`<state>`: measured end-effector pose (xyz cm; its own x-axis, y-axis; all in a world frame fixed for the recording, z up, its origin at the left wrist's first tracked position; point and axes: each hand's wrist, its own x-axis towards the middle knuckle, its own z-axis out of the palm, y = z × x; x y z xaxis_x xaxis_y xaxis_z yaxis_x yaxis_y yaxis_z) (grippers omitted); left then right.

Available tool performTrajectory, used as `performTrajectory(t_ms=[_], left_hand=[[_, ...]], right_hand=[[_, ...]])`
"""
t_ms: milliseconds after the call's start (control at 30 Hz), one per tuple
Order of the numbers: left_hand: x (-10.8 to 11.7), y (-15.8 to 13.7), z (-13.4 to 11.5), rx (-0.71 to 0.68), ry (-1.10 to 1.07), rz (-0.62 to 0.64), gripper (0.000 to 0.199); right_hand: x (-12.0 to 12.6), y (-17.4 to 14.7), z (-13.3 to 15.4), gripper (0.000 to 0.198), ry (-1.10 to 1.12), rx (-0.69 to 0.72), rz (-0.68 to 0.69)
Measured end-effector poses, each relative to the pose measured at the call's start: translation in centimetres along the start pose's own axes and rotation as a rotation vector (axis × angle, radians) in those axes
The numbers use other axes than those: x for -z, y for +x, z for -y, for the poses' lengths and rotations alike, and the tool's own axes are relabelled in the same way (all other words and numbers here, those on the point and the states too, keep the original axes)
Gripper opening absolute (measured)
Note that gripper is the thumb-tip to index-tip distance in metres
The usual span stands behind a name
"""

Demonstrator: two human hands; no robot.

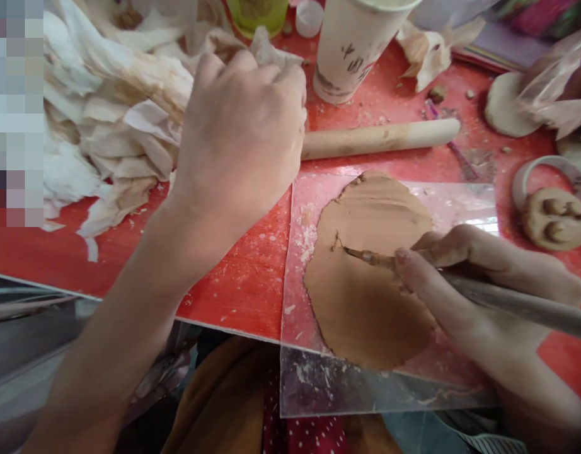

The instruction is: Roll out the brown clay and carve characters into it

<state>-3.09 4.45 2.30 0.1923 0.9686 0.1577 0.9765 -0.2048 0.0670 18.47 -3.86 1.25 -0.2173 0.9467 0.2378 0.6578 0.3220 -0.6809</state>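
My right hand (484,290) grips a long-handled, pointed clay tool (522,302) like a pen. Its dark tip touches a flat brown clay slab (370,296) near the slab's left side, beside a small scratched mark with loose crumbs. The slab lies on a clear plastic sheet (314,384) that overhangs the table's front edge. Curled closed, my left hand (247,120) is by the left end of a wooden rolling pin (385,137), in front of crumpled tissues. Its fingertips are hidden, so I cannot tell what they hold.
Crumpled tissues (111,120) pile up at the left of the red table (243,290). Behind the rolling pin stand a paper cup (356,50), a white cap (309,17) and a yellow-green container (257,16). At right are a ring (520,180) and a lumpy clay disc (559,221).
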Motion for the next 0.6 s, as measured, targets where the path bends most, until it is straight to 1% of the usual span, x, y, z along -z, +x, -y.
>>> performTrajectory(t_ms=[67,200,267,400,500,600], left_hand=[[0.0,0.0,0.0,-0.005,-0.006,-0.008,0.034],[0.0,-0.1,-0.1,0.003,-0.018,-0.012,0.033],[0.0,-0.1,-0.2,-0.001,-0.01,0.001,0.034],[0.1,0.1,-0.2,0.004,0.029,0.028,0.035],[0.1,0.4,-0.2,0.017,0.056,0.075,0.034],[0.0,0.6,-0.2,0.013,0.054,0.078,0.033]], right_hand=[[0.1,-0.1,-0.3,0.027,-0.002,0.02,-0.007],[0.0,0.2,-0.3,0.03,0.024,0.112,0.032],[0.0,0.4,0.1,0.031,0.02,0.123,0.05],[0.2,0.5,0.9,0.033,0.049,0.096,0.114],[0.3,0.4,1.0,0.032,0.039,0.154,0.159],[0.5,0.4,0.7,0.03,0.023,0.173,0.13]])
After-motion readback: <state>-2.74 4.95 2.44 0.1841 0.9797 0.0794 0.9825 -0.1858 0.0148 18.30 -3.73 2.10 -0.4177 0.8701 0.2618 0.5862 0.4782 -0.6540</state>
